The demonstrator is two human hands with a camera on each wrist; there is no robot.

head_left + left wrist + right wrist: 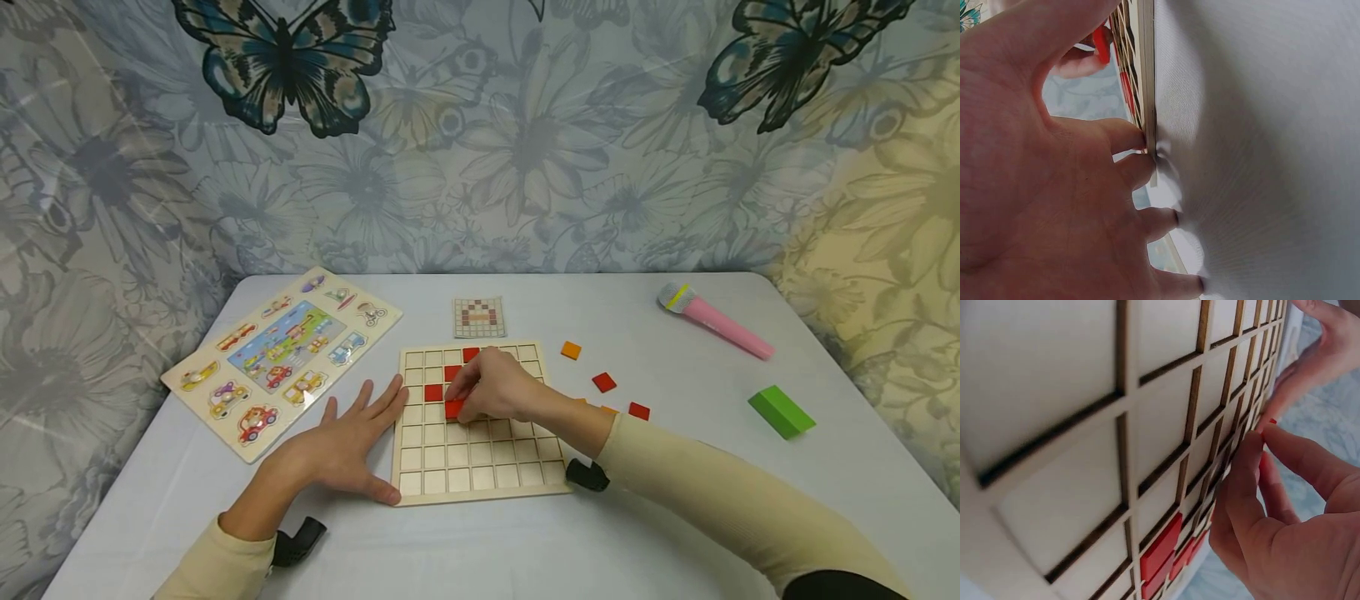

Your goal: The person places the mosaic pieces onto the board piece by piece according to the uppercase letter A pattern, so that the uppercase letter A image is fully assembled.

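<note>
A wooden grid board [447, 501] lies on the white table, with red square tiles set in some of its upper cells, one of them a red tile [433, 392] in the left part. Over the board, my right hand [498, 387] pinches another red tile [453, 409] between thumb and fingers; the left wrist view also catches this red tile [1102, 45] near the board's surface. My left hand [341, 450] is spread, its fingers fairly straight and touching the board's left edge. My right hand and sleeve cover several cells.
Beyond the board lies a small pattern card [478, 317]. A picture puzzle [281, 358] sits at the left. To the right are a loose orange tile [571, 350], loose red tiles [603, 382], a pink toy microphone [716, 322] and a green block [782, 412].
</note>
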